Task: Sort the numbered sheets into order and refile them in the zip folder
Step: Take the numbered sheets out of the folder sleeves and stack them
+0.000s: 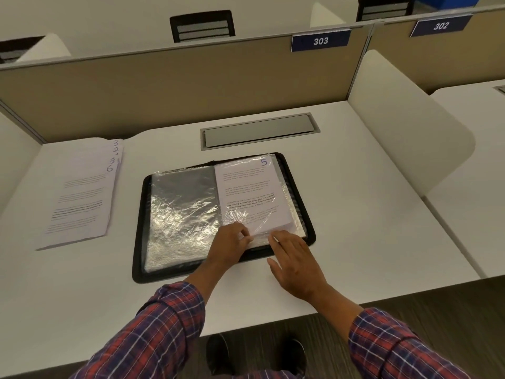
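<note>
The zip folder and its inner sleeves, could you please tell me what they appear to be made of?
The zip folder looks like black woven fabric, matte, with a zipper edge; the exact textile is unclear. The sleeves appear to be thin clear plastic film: glossy, crinkled, throwing bright glare. The sheet marked 5 looks like plain matte white paper with printed text.

**Colours on our desk**

Under our fingers the sheet (pixel 250 192) is white with black print and a blue 5; beside them the sleeve (pixel 181 214) gleams silver-grey inside the black zip folder (pixel 139 242). Our sleeves (pixel 153 332) are red, blue and white plaid. Far left of our hold, the white stack (pixel 82 195) bears blue numerals on the white desk (pixel 369 228)
</note>
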A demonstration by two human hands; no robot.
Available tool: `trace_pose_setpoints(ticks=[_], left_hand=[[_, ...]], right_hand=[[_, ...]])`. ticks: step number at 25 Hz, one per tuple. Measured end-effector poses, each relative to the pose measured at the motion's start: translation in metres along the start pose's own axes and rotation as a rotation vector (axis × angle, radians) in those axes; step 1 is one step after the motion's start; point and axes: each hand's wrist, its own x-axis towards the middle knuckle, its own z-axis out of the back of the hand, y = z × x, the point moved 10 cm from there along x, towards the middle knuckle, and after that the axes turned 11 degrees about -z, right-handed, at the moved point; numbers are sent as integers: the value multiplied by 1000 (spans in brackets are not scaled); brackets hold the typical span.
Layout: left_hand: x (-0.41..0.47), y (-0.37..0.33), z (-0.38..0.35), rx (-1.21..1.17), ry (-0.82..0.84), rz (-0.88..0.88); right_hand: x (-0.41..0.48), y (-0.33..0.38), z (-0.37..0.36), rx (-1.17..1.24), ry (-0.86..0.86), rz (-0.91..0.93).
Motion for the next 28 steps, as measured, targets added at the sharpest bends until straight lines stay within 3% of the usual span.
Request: trace_pose_setpoints(ticks=[8, 13, 18, 23, 28], left_hand=[[4, 4, 3, -25, 43, -43], [5, -2, 11, -22, -10, -64], [2, -3, 15, -47, -45, -96], [1, -1, 17, -38, -73, -99], [-13, -7, 7, 10, -48, -179]], right_hand=[[9, 33, -17, -23, 49, 110], [26, 31, -41, -108, 173, 41], [41, 38, -32, -156, 130, 37], [46, 15, -56, -225, 260, -129], [18, 13, -54, -235, 269, -106]])
